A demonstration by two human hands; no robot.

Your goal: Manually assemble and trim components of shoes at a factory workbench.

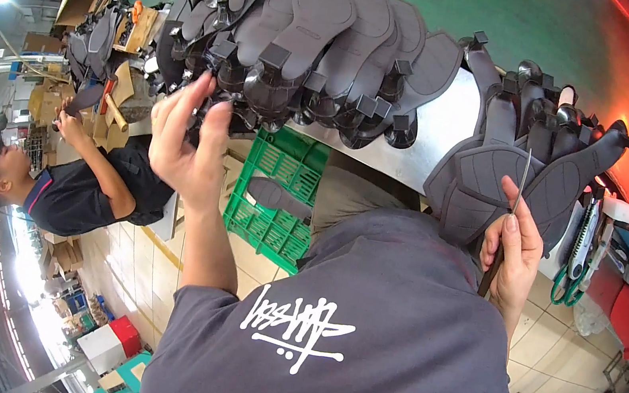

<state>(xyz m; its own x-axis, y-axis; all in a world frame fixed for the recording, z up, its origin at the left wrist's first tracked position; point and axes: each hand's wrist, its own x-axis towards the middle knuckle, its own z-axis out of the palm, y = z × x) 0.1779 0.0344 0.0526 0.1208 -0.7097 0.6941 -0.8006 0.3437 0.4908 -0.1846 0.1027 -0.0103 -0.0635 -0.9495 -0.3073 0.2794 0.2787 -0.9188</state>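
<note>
My left hand [190,153] is raised with thumb and fingers apart, nothing visible in it. Its fingertips are nearest the left end of a big pile of dark grey padded guards [311,23] with shiny black plastic ends. My right hand [517,255] is closed around a thin metal-bladed tool [523,186], its pointed tip upward and a dark handle below the fingers. Just beyond that hand lie more grey padded guards [486,176] with stitched lines, their black plastic parts toward the far side. Whether the blade touches them I cannot tell.
Both piles rest on a metal tabletop [416,161]. Below its near edge stands a green slatted crate [241,222] with a dark pad [279,197] inside. Scissors with green handles [569,287] and a cutter [585,234] hang at right. A co-worker [74,187] works at left.
</note>
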